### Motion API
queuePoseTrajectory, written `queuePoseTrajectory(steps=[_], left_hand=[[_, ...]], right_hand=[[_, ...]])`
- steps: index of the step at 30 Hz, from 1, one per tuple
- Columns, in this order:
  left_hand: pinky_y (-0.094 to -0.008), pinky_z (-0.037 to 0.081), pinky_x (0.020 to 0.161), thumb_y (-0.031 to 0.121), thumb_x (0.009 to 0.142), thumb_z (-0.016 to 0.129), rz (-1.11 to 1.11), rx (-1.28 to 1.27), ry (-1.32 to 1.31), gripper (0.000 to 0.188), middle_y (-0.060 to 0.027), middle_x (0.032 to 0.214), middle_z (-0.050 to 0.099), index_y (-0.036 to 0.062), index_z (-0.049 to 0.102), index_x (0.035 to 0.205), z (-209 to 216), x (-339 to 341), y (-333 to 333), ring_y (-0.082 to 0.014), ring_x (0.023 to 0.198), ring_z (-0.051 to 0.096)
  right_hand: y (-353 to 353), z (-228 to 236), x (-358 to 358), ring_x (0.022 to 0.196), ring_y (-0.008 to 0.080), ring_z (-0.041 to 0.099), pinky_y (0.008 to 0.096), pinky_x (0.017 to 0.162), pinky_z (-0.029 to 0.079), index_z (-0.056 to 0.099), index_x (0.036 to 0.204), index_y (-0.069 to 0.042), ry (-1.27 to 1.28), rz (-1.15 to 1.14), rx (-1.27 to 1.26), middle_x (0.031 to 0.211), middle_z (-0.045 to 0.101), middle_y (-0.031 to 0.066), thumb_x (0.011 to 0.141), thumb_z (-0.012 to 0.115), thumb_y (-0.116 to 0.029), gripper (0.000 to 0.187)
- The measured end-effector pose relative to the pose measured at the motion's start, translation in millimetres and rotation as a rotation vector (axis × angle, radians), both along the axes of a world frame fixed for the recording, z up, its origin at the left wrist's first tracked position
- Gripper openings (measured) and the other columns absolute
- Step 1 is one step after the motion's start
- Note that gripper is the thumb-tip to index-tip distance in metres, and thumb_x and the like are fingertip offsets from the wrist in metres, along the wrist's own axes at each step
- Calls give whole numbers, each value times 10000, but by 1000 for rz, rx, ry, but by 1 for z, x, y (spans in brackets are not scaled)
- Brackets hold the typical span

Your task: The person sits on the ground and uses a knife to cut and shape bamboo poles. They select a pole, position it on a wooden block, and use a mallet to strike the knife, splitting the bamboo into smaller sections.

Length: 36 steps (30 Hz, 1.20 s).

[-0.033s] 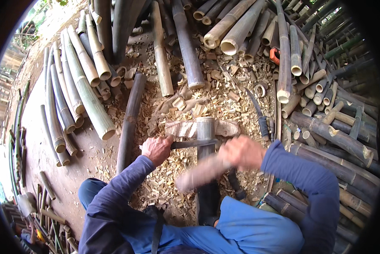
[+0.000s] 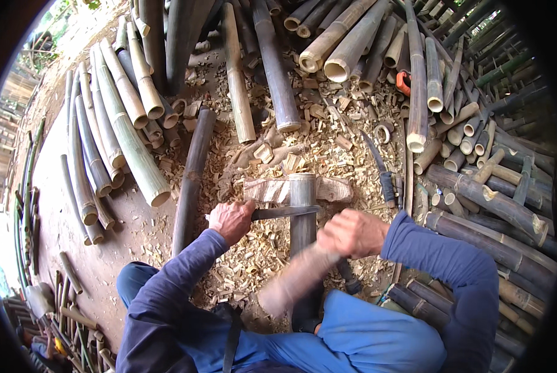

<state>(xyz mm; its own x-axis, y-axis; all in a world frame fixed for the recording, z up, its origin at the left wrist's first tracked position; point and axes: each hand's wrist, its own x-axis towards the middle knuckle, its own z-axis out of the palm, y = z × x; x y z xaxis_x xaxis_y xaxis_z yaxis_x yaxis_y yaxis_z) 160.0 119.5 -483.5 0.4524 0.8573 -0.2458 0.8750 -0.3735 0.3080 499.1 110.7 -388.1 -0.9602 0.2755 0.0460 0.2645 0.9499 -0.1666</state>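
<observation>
Gripping a motion-blurred wooden club (image 2: pixel 300 280) in the closed right hand (image 2: pixel 354 233), slanted down-left toward the lap. Farther forward, clasping a knife (image 2: pixel 284 213) by its handle in the closed left hand (image 2: pixel 230 221), with blade crosswise over a bamboo length (image 2: pixel 302 233), near its far end. Beyond, backed by a rough wood block (image 2: pixel 266 190) among pale chips (image 2: pixel 334 152), then by cut bamboo poles (image 2: pixel 132 133).
</observation>
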Motion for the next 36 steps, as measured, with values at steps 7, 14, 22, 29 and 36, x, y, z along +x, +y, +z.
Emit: queuePoseTrajectory(steps=[7, 14, 22, 29, 36], left_hand=[[-521, 561, 625, 178, 889, 634, 11, 28, 3, 125, -179, 814, 711, 96, 636, 984, -11, -9, -3, -389, 708, 719], [-524, 565, 642, 177, 864, 664, 30, 37, -12, 154, -178, 861, 719, 110, 644, 1000, -6, 3, 5, -392, 759, 727], [-516, 572, 654, 164, 855, 691, 17, 60, -8, 194, -168, 923, 722, 102, 628, 1027, -15, 8, 2, -393, 773, 727], [-511, 576, 654, 134, 871, 661, 26, 48, -1, 193, -168, 968, 715, 83, 620, 1053, -18, 7, 1, -393, 789, 725], [-528, 565, 641, 156, 854, 674, 33, 30, -2, 184, -180, 936, 711, 74, 599, 1000, -15, -2, -3, -418, 765, 719]], right_hand=[[19, -2, 1, 807, 189, 659, 336, 679, 575, 636, 1056, -102, -283, -152, 57, 863, 625, 53, 799, 749, -145, 284], [46, -10, 27, 776, 228, 679, 361, 674, 582, 622, 944, -89, -282, -284, 118, 845, 653, 84, 765, 761, -109, 228], [39, -21, 31, 767, 211, 673, 350, 681, 608, 640, 980, -101, -211, -240, 67, 810, 643, 37, 752, 782, -83, 269], [29, -25, 26, 804, 218, 675, 336, 694, 569, 663, 991, -91, 156, 4, 10, 845, 654, 50, 680, 840, -143, 362], [14, -5, -1, 724, 168, 638, 305, 605, 548, 640, 944, -106, 114, 54, 120, 762, 606, 28, 690, 804, -98, 303]])
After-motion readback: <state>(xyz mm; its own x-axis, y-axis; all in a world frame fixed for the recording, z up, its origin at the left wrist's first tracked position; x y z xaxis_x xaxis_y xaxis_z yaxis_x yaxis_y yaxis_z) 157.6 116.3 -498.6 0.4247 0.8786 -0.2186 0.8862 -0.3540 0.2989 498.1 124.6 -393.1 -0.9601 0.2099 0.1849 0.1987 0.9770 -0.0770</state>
